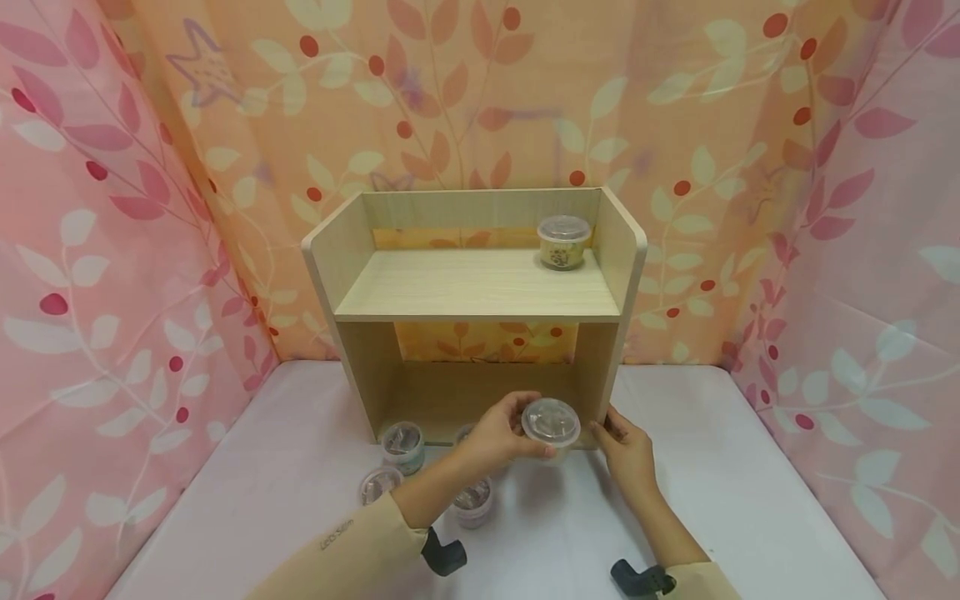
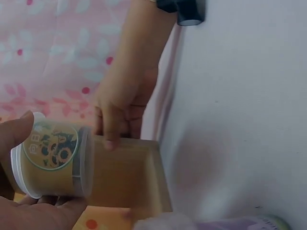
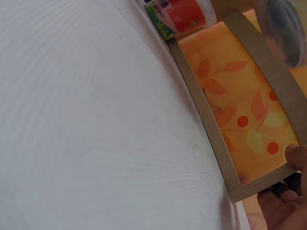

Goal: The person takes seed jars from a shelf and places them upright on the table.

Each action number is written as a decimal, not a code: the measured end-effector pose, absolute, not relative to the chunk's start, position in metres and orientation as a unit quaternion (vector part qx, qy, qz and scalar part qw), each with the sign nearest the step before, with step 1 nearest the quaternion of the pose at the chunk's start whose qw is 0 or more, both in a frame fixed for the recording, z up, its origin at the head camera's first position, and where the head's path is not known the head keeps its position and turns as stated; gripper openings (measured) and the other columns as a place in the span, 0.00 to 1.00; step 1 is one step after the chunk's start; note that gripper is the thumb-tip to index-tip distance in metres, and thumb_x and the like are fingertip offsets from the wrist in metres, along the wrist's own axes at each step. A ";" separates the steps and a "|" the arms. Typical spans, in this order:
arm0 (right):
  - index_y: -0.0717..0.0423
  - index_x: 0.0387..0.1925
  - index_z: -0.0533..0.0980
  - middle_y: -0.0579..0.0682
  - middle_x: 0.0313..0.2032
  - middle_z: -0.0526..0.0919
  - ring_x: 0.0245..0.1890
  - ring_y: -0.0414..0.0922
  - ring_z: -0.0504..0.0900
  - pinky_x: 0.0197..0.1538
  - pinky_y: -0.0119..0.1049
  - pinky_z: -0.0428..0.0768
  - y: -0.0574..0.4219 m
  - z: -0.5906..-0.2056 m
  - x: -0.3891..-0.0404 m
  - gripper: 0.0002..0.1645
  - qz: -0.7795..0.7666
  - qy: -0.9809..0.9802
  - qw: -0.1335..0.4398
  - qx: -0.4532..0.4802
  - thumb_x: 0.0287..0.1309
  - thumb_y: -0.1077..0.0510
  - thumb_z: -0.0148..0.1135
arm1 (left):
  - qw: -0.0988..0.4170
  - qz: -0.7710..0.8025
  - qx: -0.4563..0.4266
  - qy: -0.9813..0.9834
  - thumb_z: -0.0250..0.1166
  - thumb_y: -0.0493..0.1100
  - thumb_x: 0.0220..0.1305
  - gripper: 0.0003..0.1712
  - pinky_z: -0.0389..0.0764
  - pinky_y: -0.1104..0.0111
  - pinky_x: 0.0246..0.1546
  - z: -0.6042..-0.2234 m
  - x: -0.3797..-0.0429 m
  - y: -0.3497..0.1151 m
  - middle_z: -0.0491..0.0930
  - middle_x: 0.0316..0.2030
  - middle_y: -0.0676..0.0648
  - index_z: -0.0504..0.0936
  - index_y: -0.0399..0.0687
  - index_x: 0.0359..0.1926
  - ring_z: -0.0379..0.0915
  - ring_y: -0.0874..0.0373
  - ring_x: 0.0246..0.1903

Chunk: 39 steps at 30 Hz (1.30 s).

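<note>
My left hand (image 1: 497, 435) grips a round plastic tub (image 1: 551, 422) with a clear lid, in front of the lower opening of a small wooden shelf (image 1: 480, 283). In the left wrist view the tub (image 2: 53, 155) lies sideways between thumb and fingers, its yellowish label showing a cartoon picture. My right hand (image 1: 628, 454) pinches the front edge of the shelf's right side panel, low down. The right wrist view shows the thumb and fingers (image 3: 283, 211) on either side of that wooden edge. A similar yellow-labelled tub (image 1: 564, 243) stands at the right of the upper shelf.
Several lidded tubs stand on the white table (image 1: 247, 475) left of centre, among them a greenish tub (image 1: 403, 447) and a purplish tub (image 1: 474, 502); my left arm partly covers the group. A red-labelled tub (image 3: 184, 17) shows by the shelf base. Patterned curtains (image 1: 480, 100) enclose the table.
</note>
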State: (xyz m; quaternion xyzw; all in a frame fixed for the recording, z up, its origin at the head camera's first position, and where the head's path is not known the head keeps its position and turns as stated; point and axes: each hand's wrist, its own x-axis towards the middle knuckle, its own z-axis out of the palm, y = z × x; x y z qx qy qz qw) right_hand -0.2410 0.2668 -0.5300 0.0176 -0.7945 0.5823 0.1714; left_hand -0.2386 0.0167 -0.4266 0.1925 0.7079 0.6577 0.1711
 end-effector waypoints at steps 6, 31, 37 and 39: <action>0.60 0.72 0.67 0.63 0.66 0.74 0.66 0.57 0.75 0.57 0.29 0.78 0.266 -0.530 -0.242 0.35 0.577 -0.797 0.179 0.001 0.70 0.51 0.65 | 0.153 0.644 0.169 0.730 0.81 0.29 0.47 0.49 0.79 0.55 0.63 -0.446 -0.242 0.024 0.75 0.61 0.42 0.67 0.38 0.70 0.76 0.46 0.60; 0.65 0.69 0.70 0.66 0.63 0.76 0.63 0.58 0.78 0.51 0.17 0.78 0.252 -0.492 -0.222 0.32 0.580 -0.795 0.179 0.000 0.67 0.62 0.67 | 0.077 0.529 0.098 0.840 0.87 0.35 0.34 0.49 0.74 0.50 0.65 -0.468 -0.244 0.050 0.82 0.55 0.43 0.75 0.40 0.62 0.76 0.46 0.58; 0.66 0.69 0.69 0.67 0.63 0.75 0.63 0.58 0.78 0.51 0.17 0.78 0.252 -0.494 -0.223 0.32 0.575 -0.798 0.179 0.003 0.68 0.63 0.66 | 0.092 0.531 0.096 0.837 0.87 0.33 0.34 0.49 0.75 0.50 0.64 -0.472 -0.244 0.052 0.81 0.53 0.44 0.75 0.39 0.62 0.77 0.47 0.56; 0.65 0.70 0.68 0.66 0.64 0.75 0.63 0.57 0.77 0.51 0.17 0.77 0.255 -0.502 -0.228 0.32 0.575 -0.798 0.181 0.003 0.68 0.62 0.65 | 0.095 0.532 0.096 0.836 0.87 0.33 0.34 0.50 0.75 0.51 0.64 -0.475 -0.246 0.053 0.81 0.53 0.45 0.75 0.39 0.62 0.77 0.48 0.56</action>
